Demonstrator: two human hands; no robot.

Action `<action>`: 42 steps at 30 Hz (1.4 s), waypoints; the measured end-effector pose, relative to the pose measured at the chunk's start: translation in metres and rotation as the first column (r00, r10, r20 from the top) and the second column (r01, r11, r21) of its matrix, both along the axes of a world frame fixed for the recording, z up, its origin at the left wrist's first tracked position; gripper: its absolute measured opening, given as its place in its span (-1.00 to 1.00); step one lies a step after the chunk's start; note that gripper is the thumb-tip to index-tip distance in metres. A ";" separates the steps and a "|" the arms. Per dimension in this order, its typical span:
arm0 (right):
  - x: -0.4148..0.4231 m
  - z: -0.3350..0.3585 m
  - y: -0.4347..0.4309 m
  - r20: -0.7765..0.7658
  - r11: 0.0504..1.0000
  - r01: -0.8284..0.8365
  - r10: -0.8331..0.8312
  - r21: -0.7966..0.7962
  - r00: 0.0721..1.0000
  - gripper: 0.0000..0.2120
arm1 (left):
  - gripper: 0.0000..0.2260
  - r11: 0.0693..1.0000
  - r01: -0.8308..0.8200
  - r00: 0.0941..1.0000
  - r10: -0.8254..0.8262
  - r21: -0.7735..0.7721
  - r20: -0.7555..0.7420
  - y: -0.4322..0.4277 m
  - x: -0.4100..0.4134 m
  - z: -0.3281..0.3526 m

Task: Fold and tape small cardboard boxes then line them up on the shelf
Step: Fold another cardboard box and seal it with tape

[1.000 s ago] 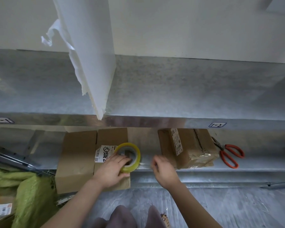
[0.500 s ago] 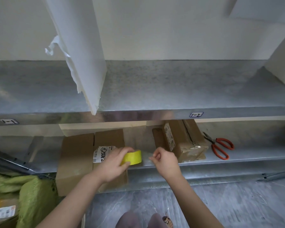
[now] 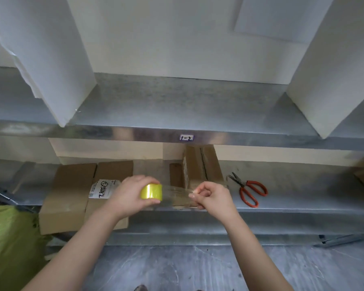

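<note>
Head view, the only view.

Left hand (image 3: pixel 129 197): fingers and thumb curled round a yellow tape roll (image 3: pixel 151 192), held above the front edge of the lower shelf (image 3: pixel 298 199).

Right hand (image 3: pixel 213 198): fingers bunched, pinching the free end of a clear tape strip (image 3: pixel 174 193). The strip runs taut from the roll to this hand. The two hands are near each other and level.

Small cardboard box (image 3: pixel 200 168): stands on the lower shelf just behind the stretched strip, top flaps closed along a dark seam, white label on its left face. Its lower front is seen through the tape; I cannot tell whether the tape touches it.

Flattened cardboard (image 3: pixel 72 196): lies on the lower shelf left of the box and overhangs the shelf's front edge. It carries a white label (image 3: pixel 103 189) with black handwriting. The left forearm crosses over its right part.

Scissors (image 3: pixel 248 192), red handles: lie flat on the lower shelf right of the box, apart from it, blades pointing back and left.

Upper shelf (image 3: pixel 177 106): bare metal with white upright dividers (image 3: pixel 51 59) standing on it; a small tag (image 3: pixel 186 137) marked "1-2" on its front edge.

Green bag (image 3: pixel 11 244) at lower left, beside the flattened cardboard. Grey floor (image 3: pixel 198 269) below. A blurred brown shape sits at the far right edge; I cannot identify it.
</note>
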State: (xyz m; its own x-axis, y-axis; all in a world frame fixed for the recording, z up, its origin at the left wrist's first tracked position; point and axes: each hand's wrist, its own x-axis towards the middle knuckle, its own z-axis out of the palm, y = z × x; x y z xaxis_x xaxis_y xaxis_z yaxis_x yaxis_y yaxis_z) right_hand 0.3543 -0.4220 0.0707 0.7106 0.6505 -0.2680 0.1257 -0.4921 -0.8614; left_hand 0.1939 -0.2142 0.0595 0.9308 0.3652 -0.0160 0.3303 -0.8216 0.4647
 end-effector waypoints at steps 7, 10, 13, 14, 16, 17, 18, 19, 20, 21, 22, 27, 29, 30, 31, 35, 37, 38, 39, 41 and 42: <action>0.054 0.007 -0.051 -0.018 0.996 -0.041 0.043 0.077 0.999 -0.89 | -0.53 0.966 -0.116 0.990 0.131 -0.231 0.050 -0.063 0.026 0.003; 0.077 0.009 -0.062 -0.041 0.995 -0.062 0.065 0.081 0.997 -0.89 | -0.59 0.948 -0.081 0.995 0.093 -0.308 0.026 -0.077 0.024 0.009; 0.086 0.009 -0.065 -0.048 0.988 -0.131 0.135 0.078 0.990 -0.88 | -0.62 0.960 -0.110 0.993 0.115 -0.257 0.005 -0.080 0.024 0.020; 0.085 0.008 -0.065 -0.047 0.986 -0.143 0.148 0.085 0.988 -0.88 | -0.62 0.969 -0.125 0.992 0.128 -0.211 0.000 -0.080 0.026 0.024; 0.082 0.006 -0.066 -0.066 0.983 -0.138 0.146 0.120 0.987 -0.87 | -0.60 0.985 -0.129 0.992 0.129 -0.113 -0.005 -0.078 0.033 0.030; 0.081 0.005 -0.066 -0.075 0.982 -0.131 0.142 0.138 0.987 -0.87 | -0.58 0.990 -0.122 0.993 0.122 -0.072 -0.007 -0.077 0.038 0.032; 0.080 0.004 -0.068 -0.073 0.980 -0.127 0.139 0.151 0.988 -0.87 | -0.56 0.992 -0.116 0.993 0.116 -0.040 -0.012 -0.076 0.041 0.031; 0.081 0.005 -0.070 -0.064 0.979 -0.126 0.138 0.160 0.988 -0.87 | -0.55 0.993 -0.120 0.992 0.120 -0.015 -0.026 -0.076 0.043 0.030; 0.082 0.005 -0.072 -0.056 0.978 -0.126 0.137 0.169 0.989 -0.87 | -0.54 0.991 -0.133 0.990 0.134 0.019 -0.053 -0.075 0.044 0.028; 0.083 0.006 -0.075 -0.057 0.975 -0.126 0.138 0.181 0.989 -0.87 | -0.53 0.987 -0.144 0.983 0.151 0.075 -0.101 -0.073 0.042 0.026; 0.084 0.006 -0.077 -0.054 0.973 -0.138 0.150 0.187 0.987 -0.86 | -0.53 0.978 -0.146 0.974 0.168 0.149 -0.151 -0.072 0.040 0.023; 0.090 -0.002 -0.073 0.059 0.987 -0.125 0.119 0.105 0.991 -0.87 | -0.50 0.984 -0.145 0.988 0.150 0.106 -0.046 -0.067 0.032 0.014; 0.099 -0.005 -0.072 0.079 0.994 -0.072 0.066 0.080 0.995 -0.89 | -0.50 0.982 -0.182 0.983 0.183 0.042 -0.010 -0.065 0.034 0.014; 0.103 -0.008 -0.072 0.074 0.996 -0.048 0.043 0.072 0.996 -0.89 | -0.51 0.981 -0.195 0.981 0.196 0.021 -0.015 -0.064 0.035 0.014; 0.107 -0.010 -0.072 0.056 0.997 -0.031 0.027 0.068 0.998 -0.89 | -0.51 0.981 -0.194 0.981 0.195 0.016 -0.027 -0.061 0.037 0.013; 0.115 -0.020 -0.067 0.015 1.000 -0.021 0.021 0.017 1.000 -0.91 | -0.50 0.980 -0.189 0.980 0.192 0.059 -0.054 -0.054 0.046 0.008; 0.120 -0.025 -0.063 0.009 1.000 -0.024 0.025 -0.007 1.000 -0.92 | -0.49 0.980 -0.194 0.975 0.198 0.047 -0.096 -0.050 0.054 0.005; 0.122 -0.027 -0.062 0.000 1.000 -0.024 0.024 -0.017 1.000 -0.92 | -0.48 0.980 -0.192 0.972 0.197 0.048 -0.128 -0.049 0.058 0.003; 0.125 -0.029 -0.061 -0.007 0.999 -0.023 0.023 -0.026 1.000 -0.92 | -0.48 0.981 -0.190 0.968 0.195 0.050 -0.155 -0.048 0.061 0.001; 0.129 -0.034 -0.060 -0.011 0.999 -0.019 0.018 -0.044 1.000 -0.91 | -0.47 0.981 -0.186 0.963 0.191 0.046 -0.192 -0.047 0.065 -0.005; 0.130 -0.036 -0.059 -0.015 0.999 -0.016 0.016 -0.051 1.000 -0.91 | -0.47 0.982 -0.182 0.960 0.186 0.040 -0.207 -0.047 0.067 -0.007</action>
